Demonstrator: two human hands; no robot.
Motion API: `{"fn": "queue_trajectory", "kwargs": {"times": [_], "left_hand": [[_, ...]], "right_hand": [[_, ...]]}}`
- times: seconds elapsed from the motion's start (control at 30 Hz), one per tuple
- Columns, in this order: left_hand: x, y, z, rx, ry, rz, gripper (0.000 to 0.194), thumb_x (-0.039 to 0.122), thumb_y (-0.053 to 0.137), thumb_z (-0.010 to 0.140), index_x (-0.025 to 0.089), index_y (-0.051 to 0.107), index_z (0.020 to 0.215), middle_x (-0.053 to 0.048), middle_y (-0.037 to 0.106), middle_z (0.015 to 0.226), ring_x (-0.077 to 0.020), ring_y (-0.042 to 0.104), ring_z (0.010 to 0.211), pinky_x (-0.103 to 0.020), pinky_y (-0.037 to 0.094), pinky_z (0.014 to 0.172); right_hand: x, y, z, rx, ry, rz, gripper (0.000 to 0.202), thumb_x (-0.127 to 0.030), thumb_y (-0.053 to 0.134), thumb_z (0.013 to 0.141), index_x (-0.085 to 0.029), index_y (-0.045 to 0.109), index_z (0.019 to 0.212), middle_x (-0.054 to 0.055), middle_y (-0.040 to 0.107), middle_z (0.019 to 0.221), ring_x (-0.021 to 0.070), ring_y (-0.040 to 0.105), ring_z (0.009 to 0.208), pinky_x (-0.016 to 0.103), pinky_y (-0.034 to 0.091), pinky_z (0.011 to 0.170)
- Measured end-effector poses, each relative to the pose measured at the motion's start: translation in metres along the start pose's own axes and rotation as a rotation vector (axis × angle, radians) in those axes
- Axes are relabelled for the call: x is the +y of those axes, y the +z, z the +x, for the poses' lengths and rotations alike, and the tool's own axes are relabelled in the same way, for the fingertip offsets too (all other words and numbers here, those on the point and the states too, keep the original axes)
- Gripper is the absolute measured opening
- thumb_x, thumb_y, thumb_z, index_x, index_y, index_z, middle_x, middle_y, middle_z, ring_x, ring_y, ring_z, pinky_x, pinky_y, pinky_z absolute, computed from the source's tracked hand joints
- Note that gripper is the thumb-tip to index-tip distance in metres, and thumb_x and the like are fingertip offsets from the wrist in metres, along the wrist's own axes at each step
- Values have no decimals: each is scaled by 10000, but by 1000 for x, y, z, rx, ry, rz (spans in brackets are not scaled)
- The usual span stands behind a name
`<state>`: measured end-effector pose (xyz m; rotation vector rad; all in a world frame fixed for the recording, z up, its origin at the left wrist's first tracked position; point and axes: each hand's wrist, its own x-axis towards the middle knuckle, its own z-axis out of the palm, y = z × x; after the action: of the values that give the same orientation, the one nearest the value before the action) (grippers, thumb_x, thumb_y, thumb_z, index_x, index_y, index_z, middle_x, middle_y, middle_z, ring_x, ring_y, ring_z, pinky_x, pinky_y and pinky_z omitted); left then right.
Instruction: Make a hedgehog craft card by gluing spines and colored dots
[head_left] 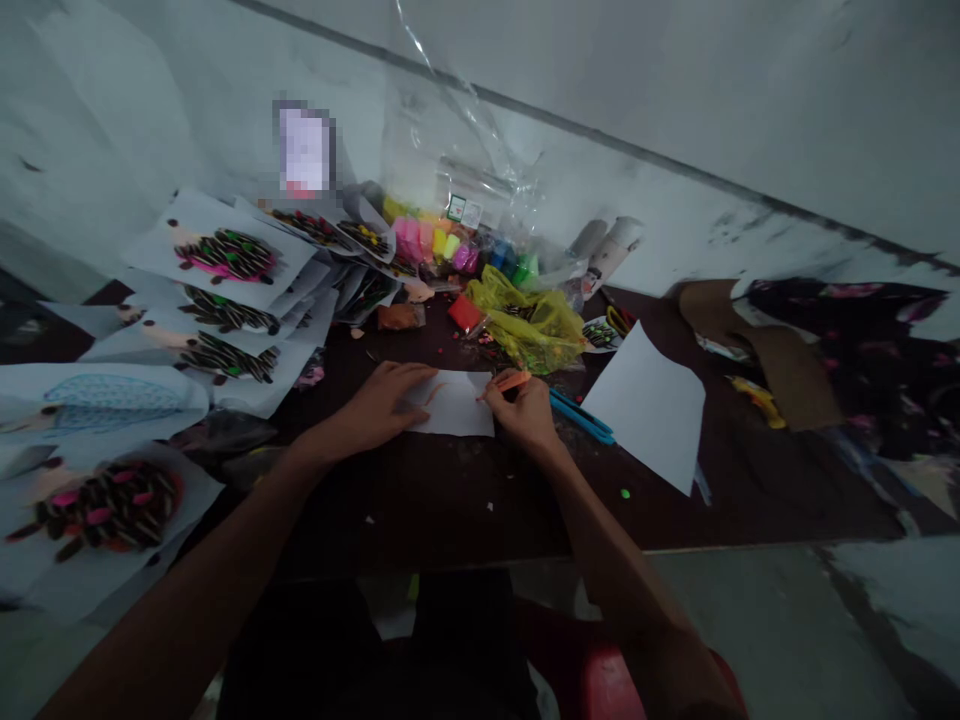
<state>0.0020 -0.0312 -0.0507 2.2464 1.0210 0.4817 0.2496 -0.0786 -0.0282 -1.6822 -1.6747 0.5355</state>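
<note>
A small white sheet of paper (461,410) lies on the dark table between my hands, with a short curved orange line on its left part. My left hand (386,405) rests on the sheet's left edge, fingers stretched out and holding nothing. At the right edge, my right hand (525,405) is closed around an orange crayon (514,382), its lower end pointing down at the paper. Whether it touches the paper I cannot tell. Just right of that hand lies a blue tool (581,415) with long narrow parts, and beyond it a larger white sheet (649,410).
Paper hedgehogs (225,255) on white sheets are stacked at the left. Behind the small sheet are a yellow plastic bag (525,320), a red block (465,313) and colourful clay packs (442,245). Brown cardboard (795,375) and dark floral cloth (862,340) lie at the right.
</note>
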Motion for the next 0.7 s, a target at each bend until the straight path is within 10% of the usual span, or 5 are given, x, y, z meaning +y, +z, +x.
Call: {"fn": "queue_trajectory", "kwargs": {"times": [0.7], "left_hand": [[4, -1, -1, -10, -5, 54, 591, 387, 603, 886, 202, 541, 1444, -102, 561, 1502, -319, 469, 1370, -510, 352, 1180]], "right_hand": [[-6, -3, -1, -36, 51, 62, 146, -222, 579, 718, -173, 639, 595, -10, 609, 564, 116, 527, 537, 228, 378, 556]]}}
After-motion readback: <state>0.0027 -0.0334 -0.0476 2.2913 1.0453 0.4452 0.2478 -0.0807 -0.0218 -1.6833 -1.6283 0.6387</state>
